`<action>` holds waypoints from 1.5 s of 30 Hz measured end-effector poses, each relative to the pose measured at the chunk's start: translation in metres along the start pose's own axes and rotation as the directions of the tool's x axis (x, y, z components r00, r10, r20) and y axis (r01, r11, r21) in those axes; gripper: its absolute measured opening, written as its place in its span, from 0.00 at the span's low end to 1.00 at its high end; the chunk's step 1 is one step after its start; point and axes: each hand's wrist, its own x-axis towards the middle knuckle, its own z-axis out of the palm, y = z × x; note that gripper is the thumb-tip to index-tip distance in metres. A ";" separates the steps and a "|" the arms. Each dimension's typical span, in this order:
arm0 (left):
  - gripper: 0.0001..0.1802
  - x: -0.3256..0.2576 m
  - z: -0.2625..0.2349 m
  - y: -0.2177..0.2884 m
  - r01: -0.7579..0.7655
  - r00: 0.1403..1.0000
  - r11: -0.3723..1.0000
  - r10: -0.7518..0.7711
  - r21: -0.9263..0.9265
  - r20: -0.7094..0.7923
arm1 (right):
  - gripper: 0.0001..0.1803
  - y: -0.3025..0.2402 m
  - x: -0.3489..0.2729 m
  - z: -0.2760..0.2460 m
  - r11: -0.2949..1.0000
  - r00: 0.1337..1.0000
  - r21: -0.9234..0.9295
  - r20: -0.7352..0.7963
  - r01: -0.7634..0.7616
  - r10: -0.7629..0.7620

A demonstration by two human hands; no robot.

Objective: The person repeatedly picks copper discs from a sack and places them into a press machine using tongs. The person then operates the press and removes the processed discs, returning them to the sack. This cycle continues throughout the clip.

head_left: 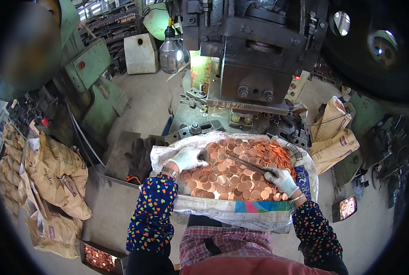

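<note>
Many round copper discs (223, 176) lie spread over a white woven sack (204, 205) in front of me. My left hand (189, 158), in a white glove with dark fingertips, rests at the pile's left edge; its fingers reach over the discs, a little bent and apart, with nothing plainly held. On the right side, my gloved right hand (282, 181) is closed around the end of long metal tweezers (245, 162). Their narrow tip points up and left across the discs. Whether the tip grips a disc cannot be seen.
A dark press (257, 59) stands just beyond the sack. Brown paper bags stand at the left (53, 174) and right (335, 146). Dark gloves (140, 158) lie on a metal tray to the left. Boxes of discs sit lower left (99, 258) and right (348, 208).
</note>
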 end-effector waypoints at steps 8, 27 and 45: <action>0.11 -0.004 -0.008 0.004 -0.002 1.000 0.919 -0.001 -0.394 -0.009 | 0.20 0.001 0.001 -0.007 0.998 0.998 0.038 0.026 0.058 -0.059; 0.13 0.038 -0.039 0.048 -0.113 0.983 0.928 0.051 -0.356 -0.178 | 0.17 0.016 0.120 -0.117 0.807 0.933 -0.587 -0.251 0.067 -0.260; 0.23 0.212 0.010 0.034 -0.150 0.703 0.893 -0.205 -0.423 -0.681 | 0.19 0.028 0.135 -0.108 0.605 0.915 -0.790 -0.163 0.103 -0.369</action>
